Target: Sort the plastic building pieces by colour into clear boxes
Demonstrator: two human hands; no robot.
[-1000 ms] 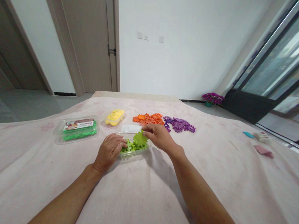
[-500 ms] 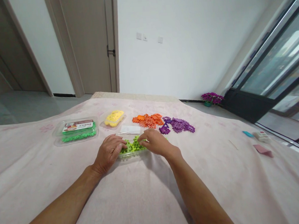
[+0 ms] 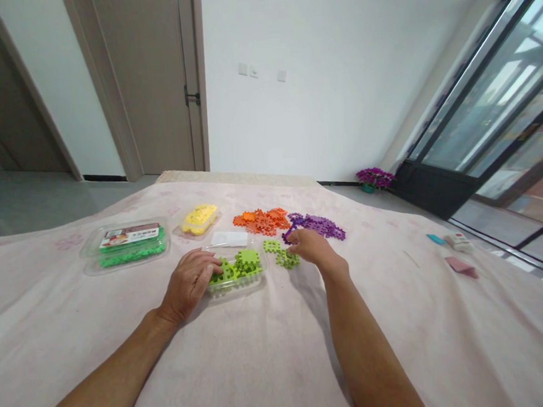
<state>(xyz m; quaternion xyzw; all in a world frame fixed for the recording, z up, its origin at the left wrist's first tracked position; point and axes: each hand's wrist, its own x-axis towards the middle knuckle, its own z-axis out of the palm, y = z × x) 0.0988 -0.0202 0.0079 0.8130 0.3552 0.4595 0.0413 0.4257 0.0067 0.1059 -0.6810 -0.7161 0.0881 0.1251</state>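
Observation:
My left hand (image 3: 187,287) is curled over the left end of a clear plastic container (image 3: 240,286), its fingertips by the lime-green interlocking pieces (image 3: 247,261) inside. My right hand (image 3: 315,249) hovers right of the container with thumb and index finger slightly apart, and I see nothing between them. Under and beside its fingertips lie a few loose lime-green pieces (image 3: 287,259) on the cloth. Just behind that hand spreads a pile of purple pieces (image 3: 322,225), partly hidden by the fingers.
Orange pieces (image 3: 263,221) are heaped behind the container. To the left stand a clear box of yellow pieces (image 3: 199,219) and a labelled box of green pieces (image 3: 132,244). A pink cloth (image 3: 461,267), a small white box (image 3: 458,242) and a blue item (image 3: 436,239) lie far right.
My right hand has left the container and moved right, uncovering lime-green pieces inside it and loose ones beside it. My left hand stays at the container's left end. The view has shifted slightly.

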